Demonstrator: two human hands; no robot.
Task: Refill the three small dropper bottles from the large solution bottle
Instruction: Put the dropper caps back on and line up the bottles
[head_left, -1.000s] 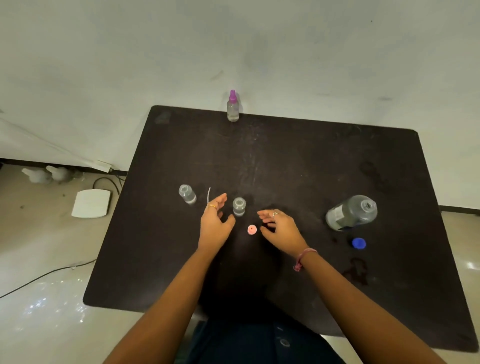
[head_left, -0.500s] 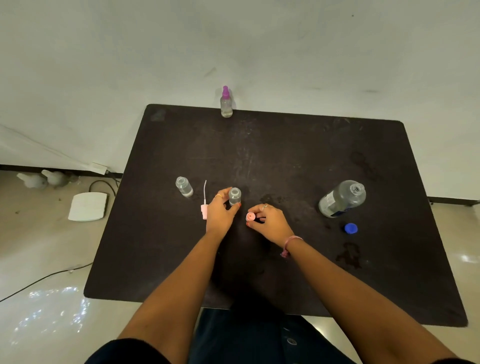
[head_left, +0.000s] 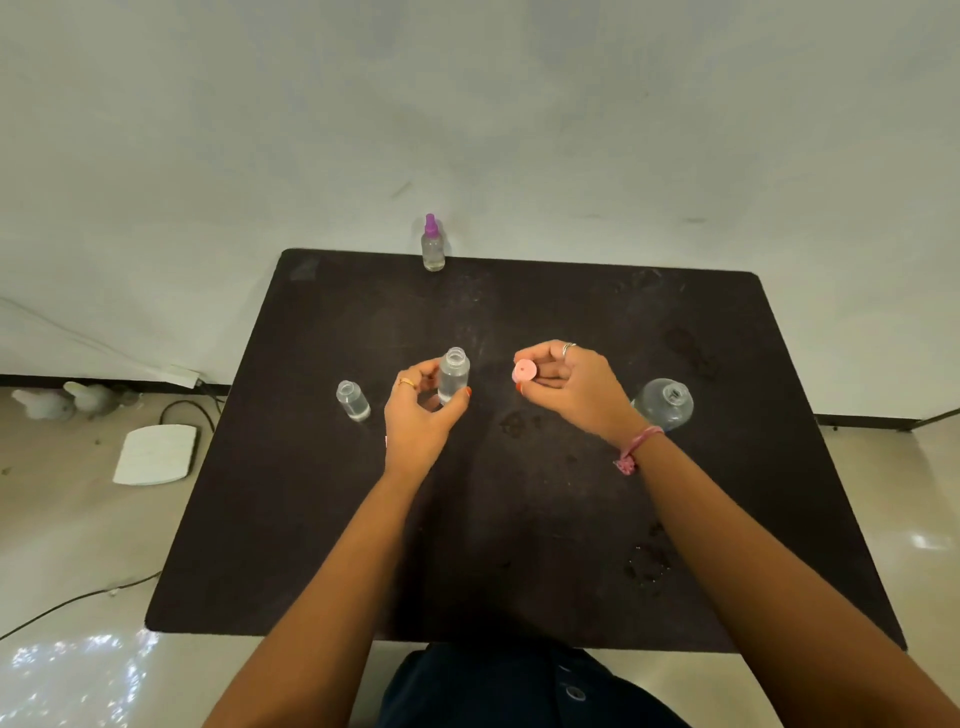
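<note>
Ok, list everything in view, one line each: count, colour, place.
dropper bottle in hand: 1, clear, uncapped, held above the table
pink cap: 1, pink, pinched in the right hand
open dropper bottle: 1, clear, uncapped, standing on the table left of the hands
capped dropper bottle: 1, clear with purple cap, far edge of the table
large solution bottle: 1, clear, open, on the table partly behind the right wrist
table: 1, dark brown
white pad: 1, white, on the floor at left
cables: black, on the floor at left
bracelet: 1, pink, right wrist
left hand: 1, fingers round the held bottle
right hand: 1, holds the cap
</note>
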